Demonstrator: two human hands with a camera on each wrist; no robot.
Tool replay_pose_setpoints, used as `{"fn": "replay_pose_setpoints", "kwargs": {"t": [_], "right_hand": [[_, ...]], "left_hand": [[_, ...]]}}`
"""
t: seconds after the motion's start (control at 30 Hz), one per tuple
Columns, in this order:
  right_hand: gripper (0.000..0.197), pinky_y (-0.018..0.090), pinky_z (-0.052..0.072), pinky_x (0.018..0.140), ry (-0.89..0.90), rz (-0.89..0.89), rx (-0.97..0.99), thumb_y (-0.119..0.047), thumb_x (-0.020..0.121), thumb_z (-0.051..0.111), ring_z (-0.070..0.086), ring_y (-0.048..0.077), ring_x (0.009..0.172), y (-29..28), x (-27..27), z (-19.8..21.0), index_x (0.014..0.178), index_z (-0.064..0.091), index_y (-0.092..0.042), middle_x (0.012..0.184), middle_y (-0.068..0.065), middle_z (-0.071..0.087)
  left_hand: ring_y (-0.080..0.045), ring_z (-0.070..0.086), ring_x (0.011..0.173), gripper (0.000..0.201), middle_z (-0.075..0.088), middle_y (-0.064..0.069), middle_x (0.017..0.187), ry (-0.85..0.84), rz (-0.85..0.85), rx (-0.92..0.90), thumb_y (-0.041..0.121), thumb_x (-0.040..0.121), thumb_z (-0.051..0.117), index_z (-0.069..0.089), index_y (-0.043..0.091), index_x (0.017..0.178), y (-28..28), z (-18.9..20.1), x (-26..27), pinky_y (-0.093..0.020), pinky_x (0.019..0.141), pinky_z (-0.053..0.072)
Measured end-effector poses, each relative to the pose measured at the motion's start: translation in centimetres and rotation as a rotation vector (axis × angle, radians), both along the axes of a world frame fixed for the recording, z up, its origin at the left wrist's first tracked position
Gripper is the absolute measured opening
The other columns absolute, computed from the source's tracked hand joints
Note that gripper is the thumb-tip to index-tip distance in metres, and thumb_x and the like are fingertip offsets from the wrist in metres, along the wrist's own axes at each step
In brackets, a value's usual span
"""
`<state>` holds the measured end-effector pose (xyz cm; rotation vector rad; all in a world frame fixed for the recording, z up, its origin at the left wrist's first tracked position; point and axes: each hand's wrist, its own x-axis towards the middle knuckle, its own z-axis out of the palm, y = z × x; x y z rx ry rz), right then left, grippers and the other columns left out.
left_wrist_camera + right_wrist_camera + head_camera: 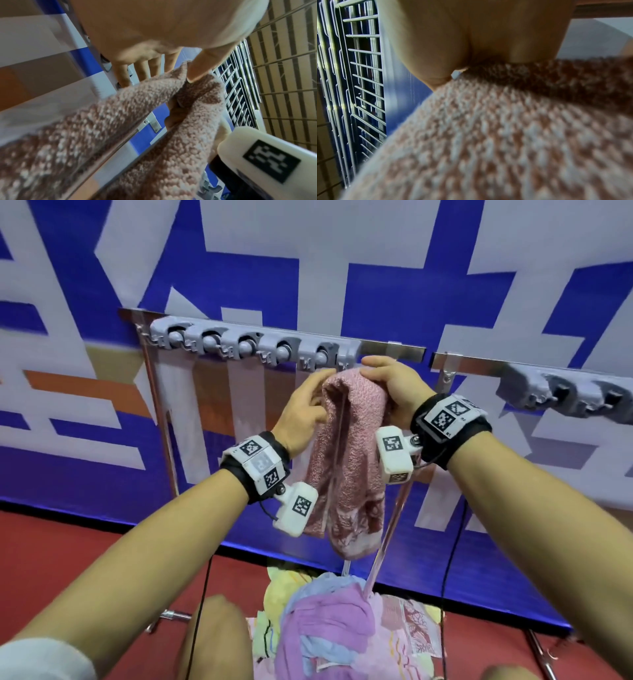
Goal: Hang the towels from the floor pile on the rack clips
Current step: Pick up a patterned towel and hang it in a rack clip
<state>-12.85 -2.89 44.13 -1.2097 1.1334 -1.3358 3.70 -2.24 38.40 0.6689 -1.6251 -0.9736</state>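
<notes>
Head view. We read no brand name or legible word anywhere; the only markings are black-and-white square code tags on the wristbands and large blue-and-white shapes on the backdrop banner. The pink towel, a looped terry cloth with a paler patterned band near its lower end, hangs folded lengthwise, its top bunched just under the rightmost clip of the grey clip rack. We see the left hand pinching the towel's upper left edge between thumb and fingers, and the right hand curled over its top. The remaining towel pile lies on the red floor below.
</notes>
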Motion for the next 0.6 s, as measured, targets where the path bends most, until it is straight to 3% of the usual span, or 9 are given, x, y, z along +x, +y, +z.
{"fn": "replay_pose_setpoints", "kwargs": {"t": [0.03, 0.1, 0.17, 0.23, 0.27, 0.4, 0.47, 0.53, 0.6], "right_hand": [[0.029, 0.027, 0.051, 0.066, 0.000, -0.003, -0.001, -0.004, 0.091, 0.059, 0.062, 0.018, 0.079, -0.4, 0.1, 0.0, 0.118, 0.063, -0.013, 0.095, 0.007, 0.067], [0.029, 0.027, 0.052, 0.065, 0.016, 0.010, -0.006, -0.005, 0.091, 0.059, 0.063, 0.017, 0.080, -0.8, 0.3, 0.2, 0.119, 0.063, -0.013, 0.095, 0.006, 0.067], [0.027, 0.026, 0.052, 0.064, 0.020, 0.029, -0.012, -0.004, 0.092, 0.057, 0.062, 0.017, 0.079, -1.2, 0.9, 0.5, 0.117, 0.061, -0.013, 0.094, 0.006, 0.066], [0.027, 0.027, 0.052, 0.065, 0.025, 0.032, -0.026, -0.004, 0.091, 0.057, 0.062, 0.017, 0.078, -1.6, 1.3, 1.0, 0.116, 0.061, -0.013, 0.093, 0.006, 0.065], [0.026, 0.028, 0.053, 0.066, 0.032, 0.032, -0.029, -0.003, 0.091, 0.057, 0.063, 0.018, 0.077, -1.8, 1.5, 1.2, 0.114, 0.062, -0.013, 0.092, 0.007, 0.065], [0.018, 0.036, 0.051, 0.074, 0.080, 0.032, -0.013, -0.003, 0.083, 0.058, 0.061, 0.025, 0.078, -2.7, 1.8, 2.0, 0.096, 0.065, -0.012, 0.089, 0.010, 0.065], [0.013, 0.035, 0.046, 0.074, 0.153, -0.002, -0.050, -0.002, 0.076, 0.060, 0.056, 0.024, 0.077, -3.2, 2.1, 2.5, 0.085, 0.062, -0.011, 0.084, 0.009, 0.060], [0.018, 0.032, 0.039, 0.066, 0.266, -0.019, -0.095, -0.005, 0.064, 0.063, 0.047, 0.021, 0.070, -3.8, 2.3, 3.1, 0.072, 0.051, -0.015, 0.075, 0.006, 0.049], [0.026, 0.029, 0.038, 0.060, 0.302, -0.043, -0.111, -0.003, 0.064, 0.068, 0.045, 0.017, 0.066, -4.8, 2.3, 3.5, 0.073, 0.048, -0.017, 0.072, 0.004, 0.046]], "left_hand": [[-0.018, 0.053, 0.123, 0.073, 0.053, -0.009, 0.134, -0.036, 0.030, -0.012, 0.003, 0.065, 0.054, 0.042, 0.013, 0.136, -0.2, 0.0, 0.1, -0.029, 0.106, 0.042], [-0.012, 0.055, 0.121, 0.072, 0.055, -0.001, 0.133, -0.170, 0.142, -0.048, 0.010, 0.075, 0.067, 0.041, 0.018, 0.141, -0.4, 0.1, 0.2, -0.025, 0.104, 0.042], [-0.008, 0.059, 0.110, 0.067, 0.063, 0.004, 0.122, -0.258, 0.302, -0.090, 0.008, 0.077, 0.071, 0.047, 0.021, 0.138, -0.6, 0.2, -0.1, -0.016, 0.092, 0.043], [-0.007, 0.059, 0.102, 0.060, 0.067, 0.003, 0.118, -0.245, 0.441, -0.103, 0.003, 0.078, 0.066, 0.053, 0.023, 0.133, -0.9, 0.5, -0.6, -0.006, 0.080, 0.038], [-0.009, 0.060, 0.100, 0.059, 0.068, 0.002, 0.116, -0.221, 0.477, -0.089, -0.001, 0.078, 0.060, 0.056, 0.023, 0.131, -1.1, 0.7, -0.8, -0.005, 0.079, 0.039], [-0.020, 0.065, 0.104, 0.062, 0.073, -0.003, 0.108, -0.173, 0.575, -0.067, -0.012, 0.071, 0.045, 0.066, 0.020, 0.120, -2.3, 1.5, -1.0, -0.021, 0.089, 0.047], [-0.021, 0.065, 0.102, 0.059, 0.073, -0.003, 0.106, -0.172, 0.625, -0.080, -0.012, 0.072, 0.044, 0.068, 0.020, 0.116, -3.1, 1.7, -1.0, -0.018, 0.087, 0.044], [-0.023, 0.063, 0.104, 0.058, 0.072, -0.004, 0.107, -0.182, 0.667, -0.075, -0.010, 0.073, 0.043, 0.069, 0.020, 0.115, -4.0, 1.9, -0.9, -0.016, 0.085, 0.041], [-0.025, 0.061, 0.108, 0.059, 0.070, -0.008, 0.112, -0.184, 0.699, -0.066, -0.011, 0.075, 0.042, 0.067, 0.020, 0.119, -4.7, 2.1, -0.8, -0.014, 0.085, 0.039]]}}
